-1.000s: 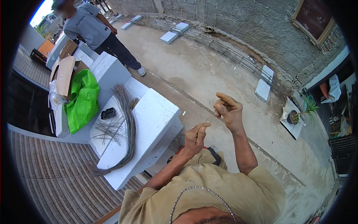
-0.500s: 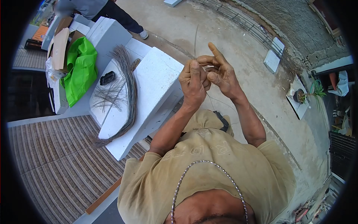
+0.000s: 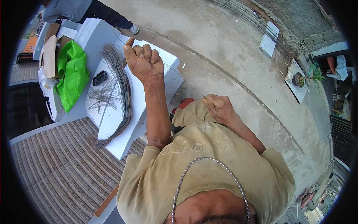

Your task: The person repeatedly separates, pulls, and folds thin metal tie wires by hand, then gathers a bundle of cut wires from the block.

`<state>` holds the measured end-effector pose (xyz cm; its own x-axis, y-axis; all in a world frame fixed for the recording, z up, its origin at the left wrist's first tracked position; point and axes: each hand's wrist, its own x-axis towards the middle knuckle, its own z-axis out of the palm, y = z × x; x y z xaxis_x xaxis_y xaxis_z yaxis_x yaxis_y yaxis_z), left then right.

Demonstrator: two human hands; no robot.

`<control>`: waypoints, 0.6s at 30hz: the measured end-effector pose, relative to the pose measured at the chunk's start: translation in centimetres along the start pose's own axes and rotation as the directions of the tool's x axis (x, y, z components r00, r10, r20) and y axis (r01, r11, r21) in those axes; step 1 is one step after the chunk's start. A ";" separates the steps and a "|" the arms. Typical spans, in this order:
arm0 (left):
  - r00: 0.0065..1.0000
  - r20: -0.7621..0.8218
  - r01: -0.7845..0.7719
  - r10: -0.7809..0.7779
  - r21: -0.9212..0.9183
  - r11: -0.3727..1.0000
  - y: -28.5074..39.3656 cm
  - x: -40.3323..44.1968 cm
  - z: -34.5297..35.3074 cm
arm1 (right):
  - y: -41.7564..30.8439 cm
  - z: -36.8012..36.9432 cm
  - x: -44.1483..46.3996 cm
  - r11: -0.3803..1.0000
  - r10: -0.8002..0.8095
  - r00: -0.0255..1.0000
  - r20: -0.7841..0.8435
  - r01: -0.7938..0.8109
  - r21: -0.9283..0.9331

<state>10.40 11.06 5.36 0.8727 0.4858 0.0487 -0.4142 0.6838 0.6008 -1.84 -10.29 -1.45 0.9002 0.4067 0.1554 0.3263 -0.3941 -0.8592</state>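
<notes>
My left hand (image 3: 144, 61) is a closed fist over the white blocks, gripping thin wire. A loose end of wire rises beyond its thumb. My right hand (image 3: 220, 108), lower and close to my body, pinches the other part of the wire (image 3: 183, 80), which stretches in thin strands between both hands. Under and left of my left hand, a long bundle of grey wire (image 3: 126, 99) curves across the white blocks (image 3: 112, 128). Beside the bundle lie scattered short wires (image 3: 102, 98) and a small black object (image 3: 99, 78) whose kind I cannot make out.
A green bag (image 3: 72, 76) and cardboard (image 3: 49, 56) rest on more white blocks at left. Another person (image 3: 108, 15) stands behind them. Along the wall lie a rebar cage (image 3: 238, 15), a white block (image 3: 269, 39) and a potted plant (image 3: 298, 80). Ribbed paving (image 3: 71, 160) is at lower left.
My hands were together in front of me and have separated. The left went left over the blocks; the right, its fingers spread before, came down and closed. Wire now stretches between them.
</notes>
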 end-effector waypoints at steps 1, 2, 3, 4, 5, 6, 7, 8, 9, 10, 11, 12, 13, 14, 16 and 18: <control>1.000 -0.023 -0.016 0.016 0.002 1.000 0.2 -0.1 0.3 | 0.7 0.5 -0.2 0.999 0.037 0.999 -0.035 -0.037 0.009; 0.998 -0.049 -0.032 0.033 0.006 0.999 0.5 -0.4 0.7 | 1.9 1.4 -0.7 0.997 0.076 0.995 -0.067 -0.075 0.020; 0.996 -0.074 -0.050 0.051 0.009 0.999 0.7 -0.7 1.0 | 2.7 2.0 -0.9 0.993 0.113 0.989 -0.098 -0.110 0.032; 0.992 -0.023 -0.120 0.124 0.138 0.983 0.3 -1.1 1.0 | 3.1 2.2 -1.3 0.998 0.044 0.996 -0.075 -0.041 0.043; 0.981 0.039 -0.193 0.190 0.264 0.945 -0.5 -1.7 0.8 | 3.2 2.5 -1.9 0.998 -0.027 0.998 -0.055 0.030 0.060; 0.963 0.110 -0.270 0.247 0.380 0.884 -1.1 -1.9 0.5 | 3.2 2.7 -2.1 0.992 -0.100 0.994 -0.039 0.103 0.077; 0.987 0.086 -0.157 0.135 0.359 0.920 -1.3 -1.7 0.1 | 2.1 1.7 -1.8 0.985 -0.053 0.999 0.012 0.050 0.165; 0.998 0.063 -0.034 0.014 0.338 0.940 -1.6 -1.4 -0.4 | 0.4 0.3 -1.7 0.968 -0.003 0.998 0.068 -0.014 0.251; 0.993 0.038 0.094 -0.112 0.314 0.945 -1.9 -1.3 -0.9 | 0.0 -0.2 -2.0 0.962 0.040 0.993 0.107 -0.067 0.266; 0.981 0.004 0.182 -0.192 0.297 0.938 -2.3 -1.5 -1.1 | -0.3 -0.7 -2.4 0.953 0.083 0.986 0.146 -0.121 0.279; 0.973 -0.034 0.227 -0.227 0.298 0.927 -2.9 -1.8 -1.2 | 0.5 -0.7 -2.6 0.964 0.114 0.981 0.154 -0.147 0.223; 0.962 -0.072 0.272 -0.263 0.297 0.915 -3.4 -2.7 -0.9 | 1.4 -0.6 -2.8 0.970 0.147 0.976 0.159 -0.174 0.168; 0.947 -0.113 0.322 -0.301 0.297 0.899 -3.9 -3.7 -0.8 | 2.5 -0.1 -3.0 0.984 0.102 0.980 0.169 -0.125 0.128; 0.943 -0.075 0.332 -0.326 0.311 0.890 -4.4 -4.6 -0.9 | 3.8 0.5 -3.0 0.993 0.058 0.982 0.179 -0.075 0.090; 0.968 -0.001 0.223 -0.252 0.473 0.853 -4.5 -5.3 -1.2 | 4.0 0.4 -2.8 0.998 0.010 0.979 0.201 -0.024 0.065; 0.977 0.110 0.057 -0.180 0.682 0.729 -4.3 -5.7 -1.2 | 3.1 -0.7 -2.8 0.996 0.006 0.975 0.224 -0.026 0.085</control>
<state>6.93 6.04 1.54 0.9561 0.2918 0.0275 -0.0756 0.1546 0.9851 -3.11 -13.24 -4.22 0.8147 0.5787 0.0367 0.2769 -0.3327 -0.9014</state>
